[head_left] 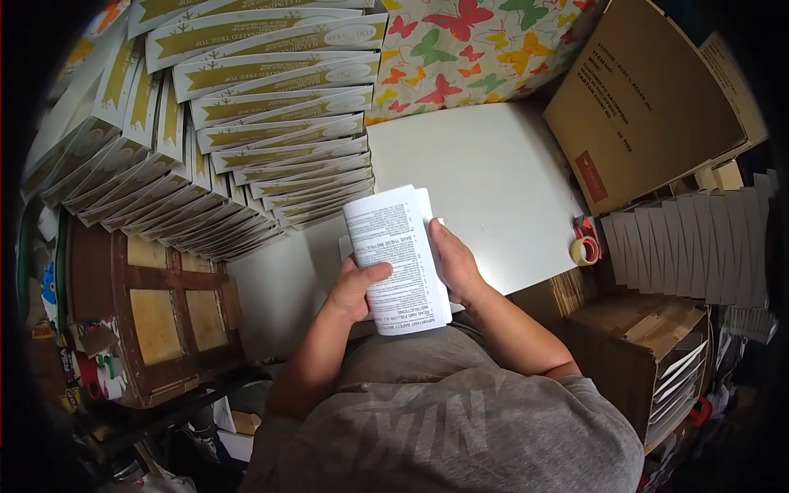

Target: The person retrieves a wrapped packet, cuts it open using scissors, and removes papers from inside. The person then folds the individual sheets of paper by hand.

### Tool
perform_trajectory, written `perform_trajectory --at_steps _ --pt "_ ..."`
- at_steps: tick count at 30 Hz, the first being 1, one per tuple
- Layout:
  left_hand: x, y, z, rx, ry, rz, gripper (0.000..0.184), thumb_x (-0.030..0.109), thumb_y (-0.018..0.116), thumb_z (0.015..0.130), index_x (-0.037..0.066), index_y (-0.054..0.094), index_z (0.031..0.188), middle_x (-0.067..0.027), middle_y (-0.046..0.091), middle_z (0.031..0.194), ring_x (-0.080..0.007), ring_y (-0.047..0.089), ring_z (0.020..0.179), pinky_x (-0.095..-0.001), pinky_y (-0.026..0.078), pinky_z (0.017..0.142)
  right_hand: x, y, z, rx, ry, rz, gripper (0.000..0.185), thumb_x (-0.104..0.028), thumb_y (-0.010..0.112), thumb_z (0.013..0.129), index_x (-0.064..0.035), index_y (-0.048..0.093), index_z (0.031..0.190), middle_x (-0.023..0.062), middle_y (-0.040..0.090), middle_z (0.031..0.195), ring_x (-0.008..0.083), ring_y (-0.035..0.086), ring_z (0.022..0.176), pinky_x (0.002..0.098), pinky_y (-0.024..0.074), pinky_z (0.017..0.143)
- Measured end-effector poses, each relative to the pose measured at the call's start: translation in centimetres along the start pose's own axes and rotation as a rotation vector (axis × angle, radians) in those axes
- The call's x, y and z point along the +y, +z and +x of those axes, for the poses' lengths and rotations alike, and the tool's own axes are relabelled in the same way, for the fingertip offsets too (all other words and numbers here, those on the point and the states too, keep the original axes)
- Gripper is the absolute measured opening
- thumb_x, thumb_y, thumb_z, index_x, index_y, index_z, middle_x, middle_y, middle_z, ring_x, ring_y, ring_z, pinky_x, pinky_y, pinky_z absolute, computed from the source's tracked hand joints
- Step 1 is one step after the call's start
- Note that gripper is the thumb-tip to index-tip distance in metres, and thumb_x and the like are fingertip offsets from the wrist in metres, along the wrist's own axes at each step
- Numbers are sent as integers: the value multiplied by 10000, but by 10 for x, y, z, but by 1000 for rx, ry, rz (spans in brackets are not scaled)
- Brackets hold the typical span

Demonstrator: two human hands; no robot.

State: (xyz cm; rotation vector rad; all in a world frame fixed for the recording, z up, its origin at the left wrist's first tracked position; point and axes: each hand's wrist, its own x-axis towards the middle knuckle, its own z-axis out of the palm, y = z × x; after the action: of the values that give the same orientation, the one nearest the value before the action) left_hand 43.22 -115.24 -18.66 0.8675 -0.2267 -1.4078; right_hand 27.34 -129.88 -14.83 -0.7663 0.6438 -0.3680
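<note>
Printed instruction sheets (399, 255), a white folded stack with dense text, are held up in front of my body. My left hand (355, 287) grips their left side, its thumb pressed flat on the printed face and its fingers behind. At the right edge, my right hand (454, 259) holds the sheets with its thumb along the side; its other fingers are mostly hidden behind the paper. More white paper edges stick out behind the front sheet on both sides.
Stacked white-and-gold tree-top boxes (279, 78) rise at the left of the white table (485, 164). A large brown carton (649, 107) stands at the back right, near a tape dispenser (585, 246). Grey-white folded boxes (690, 246) and an open carton (633, 329) are on the right.
</note>
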Motion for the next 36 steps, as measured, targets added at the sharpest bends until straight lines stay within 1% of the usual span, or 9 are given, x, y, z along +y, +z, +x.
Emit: perform_trajectory --at_steps 3,6,9,11,16,21,26,32,36 --pt "-7 -24 7 -48 -20 -57 588 210 816 857 12 616 1374 -180 730 1249 -330 735 1057 -464 605 914 2 -10 5 83 26 -43 310 -234 594 1089 7 619 1282 108 691 1075 163 653 947 279 542 824" --pt "5 -33 3 161 -104 -312 596 190 767 909 36 563 1447 -186 693 1302 -305 685 1118 -426 544 979 3 -36 9 105 10 -406 258 -146 610 1064 18 637 1261 111 706 1078 185 650 963 318 534 853" --pt "26 -62 -25 192 11 -367 667 163 775 900 36 509 1499 -189 652 1369 -270 657 1133 -401 525 971 4 -54 12 132 -74 -422 211 -109 627 1036 7 668 1207 70 690 998 148 617 901 273 507 819" --pt "31 -63 -29 277 197 109 552 128 778 879 18 603 1390 -158 718 1207 -219 671 987 -354 541 886 10 -66 7 162 -152 -438 169 -71 643 1007 -3 699 1152 30 675 917 111 584 839 228 480 785" --pt "21 -62 -24 360 290 751 363 82 748 861 -13 694 1207 -112 742 988 -182 657 837 -315 547 780 25 -90 -5 26 -226 -412 219 4 623 972 -8 690 1180 55 704 1001 141 607 885 247 484 837" --pt "-32 -101 4 384 300 680 195 61 715 854 -3 728 1038 -56 716 836 -158 613 722 -287 532 697 61 -108 3 157 -180 -731 271 52 600 923 -16 696 1167 48 706 990 137 600 863 244 484 814" --pt "-14 -59 1 459 322 812 204 48 706 845 19 723 1046 -47 721 863 -151 609 744 -276 521 712 48 -85 -11 154 -211 -612 299 64 581 895 -24 707 1151 44 709 987 143 606 879 260 488 836" --pt "-31 -76 22 500 276 774 208 43 703 845 34 712 1053 -42 720 857 -149 604 750 -273 514 714 60 -104 0 190 -171 -665 288 55 579 895 -24 715 1137 48 712 982 148 611 891 265 491 846" --pt "-24 -63 16 461 455 797 218 56 693 864 28 704 1080 -50 726 888 -154 612 774 -280 515 731 55 -84 -10 190 -284 -626 312 82 565 911 -59 703 1153 30 697 967 135 601 856 244 486 806"
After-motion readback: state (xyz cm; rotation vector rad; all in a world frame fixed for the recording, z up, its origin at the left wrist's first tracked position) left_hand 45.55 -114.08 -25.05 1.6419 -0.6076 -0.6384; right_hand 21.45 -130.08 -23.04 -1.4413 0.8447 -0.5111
